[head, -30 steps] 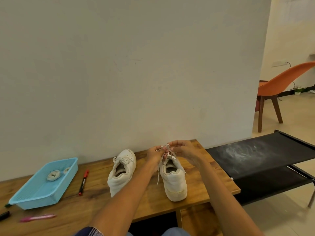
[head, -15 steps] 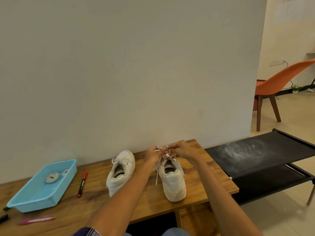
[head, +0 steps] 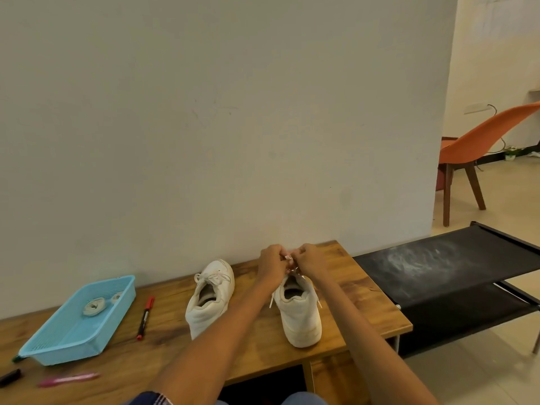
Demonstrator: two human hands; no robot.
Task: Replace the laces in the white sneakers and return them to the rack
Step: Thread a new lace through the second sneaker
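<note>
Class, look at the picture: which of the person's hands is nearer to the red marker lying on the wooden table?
Left. The left hand works the lace closer to the red marker; the right hand sits just beyond it, farther off.

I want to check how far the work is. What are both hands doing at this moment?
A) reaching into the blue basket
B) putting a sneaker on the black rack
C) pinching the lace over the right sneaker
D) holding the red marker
C: the left hand and the right hand meet and pinch the lace above the right sneaker on the table.
</note>
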